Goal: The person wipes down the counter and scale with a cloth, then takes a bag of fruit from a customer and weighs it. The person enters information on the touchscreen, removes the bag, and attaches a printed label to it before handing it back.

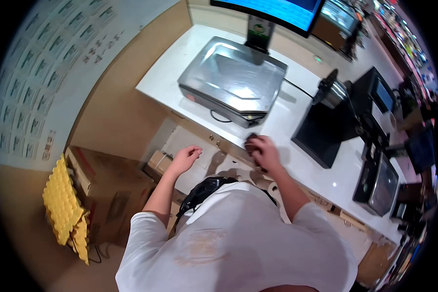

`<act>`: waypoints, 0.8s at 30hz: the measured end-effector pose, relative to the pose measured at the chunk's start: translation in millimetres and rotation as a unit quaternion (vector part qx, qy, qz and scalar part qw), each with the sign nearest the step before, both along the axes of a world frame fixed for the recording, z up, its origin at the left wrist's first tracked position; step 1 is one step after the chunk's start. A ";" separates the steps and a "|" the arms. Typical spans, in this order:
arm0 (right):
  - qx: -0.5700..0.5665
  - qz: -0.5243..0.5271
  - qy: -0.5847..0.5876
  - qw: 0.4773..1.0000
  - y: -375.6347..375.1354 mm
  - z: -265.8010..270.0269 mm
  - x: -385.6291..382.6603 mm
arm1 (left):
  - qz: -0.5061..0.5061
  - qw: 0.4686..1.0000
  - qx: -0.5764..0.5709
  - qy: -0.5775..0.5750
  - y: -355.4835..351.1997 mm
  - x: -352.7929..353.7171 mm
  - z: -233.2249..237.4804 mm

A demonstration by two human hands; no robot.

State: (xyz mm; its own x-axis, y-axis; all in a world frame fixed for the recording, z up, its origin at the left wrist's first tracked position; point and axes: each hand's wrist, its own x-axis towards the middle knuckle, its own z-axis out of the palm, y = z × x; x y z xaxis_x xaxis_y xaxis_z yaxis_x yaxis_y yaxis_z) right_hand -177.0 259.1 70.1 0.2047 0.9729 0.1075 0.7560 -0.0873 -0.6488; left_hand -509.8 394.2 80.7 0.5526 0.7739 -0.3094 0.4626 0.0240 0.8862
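At the front edge of the white counter (168, 46), my right hand (266, 152) grips a dark brown, cloth-like thing (250, 142). My fingers wrap over it and hide part of it. Just beyond is the near corner of a flat, silver weighing scale (233, 73) with a shiny metal top. My left hand (187, 158) hangs in the air in front of the counter, its fingers loosely curled in and nothing showing in them.
Behind the scale a monitor (282, 12) stands on a dark post. To the right are a black stand (321, 131) with a metal cylinder and a second scale (382, 187). Cardboard boxes (112, 194) and yellow egg-crate sheets (61, 204) stand on the left, near a papered panel (39, 73).
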 end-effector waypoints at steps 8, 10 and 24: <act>-0.072 -0.241 -0.079 0.965 -17.3 -32.9 11.0 | -0.052 0.997 -0.050 0.019 25.1 8.6 -43.8; -0.083 -0.228 -0.072 0.967 -10.5 -33.0 -7.6 | -0.080 0.995 -0.039 0.050 35.2 22.7 -39.0; -0.091 -0.235 -0.060 0.966 76.0 -36.7 -125.9 | -0.166 0.984 -0.071 -0.008 195.1 -31.6 -87.5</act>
